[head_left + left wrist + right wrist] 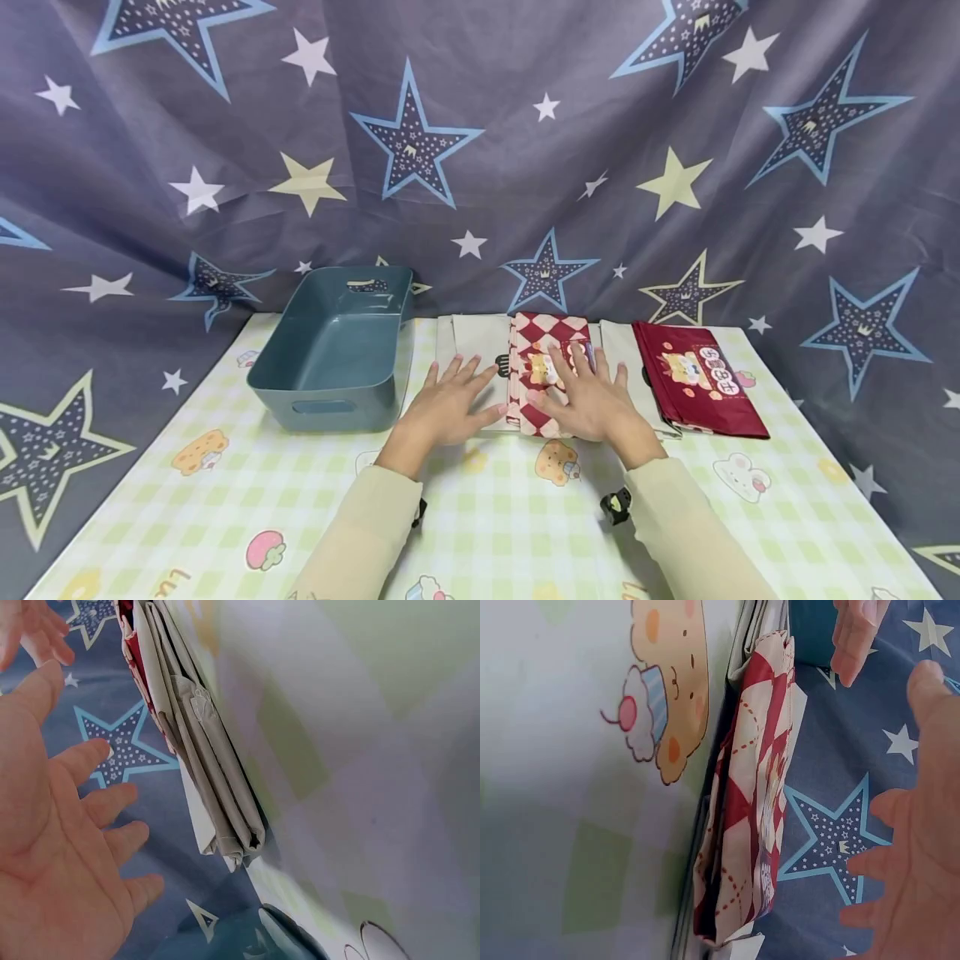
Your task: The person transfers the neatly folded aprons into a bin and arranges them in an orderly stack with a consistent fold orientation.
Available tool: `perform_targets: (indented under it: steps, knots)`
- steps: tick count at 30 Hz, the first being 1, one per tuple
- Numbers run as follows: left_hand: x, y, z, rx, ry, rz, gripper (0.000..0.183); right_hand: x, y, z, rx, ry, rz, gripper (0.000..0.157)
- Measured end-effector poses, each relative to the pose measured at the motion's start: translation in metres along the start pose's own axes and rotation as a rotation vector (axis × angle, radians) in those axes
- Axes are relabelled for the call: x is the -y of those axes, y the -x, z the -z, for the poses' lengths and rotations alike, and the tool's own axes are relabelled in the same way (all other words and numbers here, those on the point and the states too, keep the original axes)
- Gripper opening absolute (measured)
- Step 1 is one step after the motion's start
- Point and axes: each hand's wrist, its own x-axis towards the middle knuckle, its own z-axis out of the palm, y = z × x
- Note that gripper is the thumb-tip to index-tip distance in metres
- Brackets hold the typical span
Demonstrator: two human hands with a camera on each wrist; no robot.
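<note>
My left hand [444,406], fingers spread, is over a folded off-white cloth [480,331] with a dark spatula-like print. To its right my right hand [596,406], also spread, overlaps a folded red-and-cream checkered cloth [542,421] with a cartoon animal on it. Both wrist views show a gap between palm and cloth, with nothing held. The checkered cloth lies on top of the off-white one. Further right, a folded dark red cloth [731,408] with a cartoon and lettering rests partly on more off-white fabric [621,346]. The layered folds [217,765] show edge-on in the left wrist view.
A blue-green plastic bin [270,404] with handle slots stands left of the cloths. A green-checked tablecloth [517,533] with cartoon prints covers the table. Behind its back edge hangs a dark star-patterned curtain [495,192].
</note>
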Motion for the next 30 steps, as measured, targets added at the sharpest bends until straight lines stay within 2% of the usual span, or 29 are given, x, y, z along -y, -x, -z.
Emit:
perform_targets:
  steps: [5,14,22,27,30]
  knots:
    - [0.001,-0.004,-0.003,0.006,0.031,-0.015,0.069,-0.005,0.0,0.0,0.025,-0.006,-0.006,0.085]
    - [-0.006,-0.026,-0.002,-0.028,0.038,-0.054,0.058,-0.022,-0.011,0.004,0.02,-0.054,-0.013,0.081]
    - [-0.016,-0.044,-0.004,-0.042,0.147,-0.006,0.062,-0.042,-0.03,0.006,0.012,-0.179,-0.043,0.08]
    - [-0.018,-0.053,-0.007,-0.069,0.262,0.032,0.066,-0.054,-0.041,0.005,-0.033,-0.219,-0.051,0.073]
    - [-0.018,-0.058,-0.01,-0.065,0.293,0.064,0.068,-0.06,-0.047,0.004,-0.027,-0.243,-0.088,0.069]
